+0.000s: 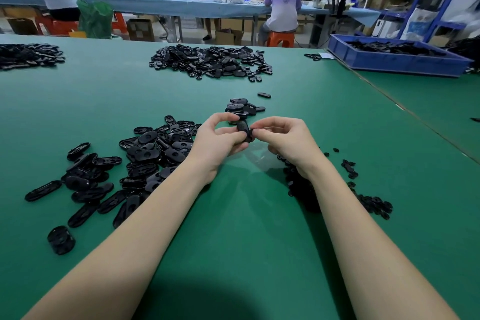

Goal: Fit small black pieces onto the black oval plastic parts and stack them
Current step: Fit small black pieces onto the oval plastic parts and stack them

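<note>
Green matting covers the workbench [233, 228], and behind it people sit and stand at a long blue-topped table [161, 6]. Above the bench's middle, the left hand [218, 141] and right hand [285, 141] meet on one black oval part [244, 131]. Both hands have curled fingers pinching it, the left from 9 o'clock, the right from 3 o'clock. The part stands on edge, its long axis running roughly 12 to 6 o'clock, tilted slightly, with one broad face turned toward the left hand. Whether a small piece is already seated on it cannot be told. At 12 o'clock just beyond the hands lies a small heap of ovals [242, 109]. At 9 o'clock spreads a loose pile of oval parts [124, 171]; a short stack [61, 239] stands at 7 o'clock. Small black pieces [363, 195] lie scattered at 4 o'clock, partly hidden under the right forearm. A larger heap [210, 61] sits far off at 12 o'clock, and a blue bin [394, 61] at 2 o'clock.
</note>
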`<act>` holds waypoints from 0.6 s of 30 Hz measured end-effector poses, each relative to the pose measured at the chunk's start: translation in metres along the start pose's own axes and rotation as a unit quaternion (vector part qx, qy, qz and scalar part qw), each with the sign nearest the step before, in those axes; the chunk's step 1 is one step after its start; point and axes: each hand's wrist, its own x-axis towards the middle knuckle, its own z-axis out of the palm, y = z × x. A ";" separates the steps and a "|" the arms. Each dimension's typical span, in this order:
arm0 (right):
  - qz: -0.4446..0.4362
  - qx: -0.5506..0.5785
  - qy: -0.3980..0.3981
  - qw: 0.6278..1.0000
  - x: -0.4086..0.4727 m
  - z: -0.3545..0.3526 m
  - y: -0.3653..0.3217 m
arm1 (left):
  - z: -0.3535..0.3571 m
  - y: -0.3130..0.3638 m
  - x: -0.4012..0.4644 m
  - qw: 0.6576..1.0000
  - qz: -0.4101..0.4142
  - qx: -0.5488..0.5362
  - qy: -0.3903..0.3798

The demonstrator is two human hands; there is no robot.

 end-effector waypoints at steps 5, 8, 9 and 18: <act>0.076 -0.005 0.000 0.997 0.000 0.001 -0.001 | 0.000 -0.002 0.000 0.999 0.015 0.038 -0.012; 0.108 -0.013 0.012 0.994 0.000 0.003 -0.002 | -0.002 -0.003 0.000 0.996 0.034 0.082 -0.015; 0.112 -0.020 0.019 0.993 0.001 0.003 -0.002 | -0.002 -0.003 0.000 0.994 0.044 0.097 -0.013; 0.158 -0.001 0.061 0.985 0.003 0.003 -0.001 | -0.001 0.000 -0.003 0.995 0.056 0.075 -0.019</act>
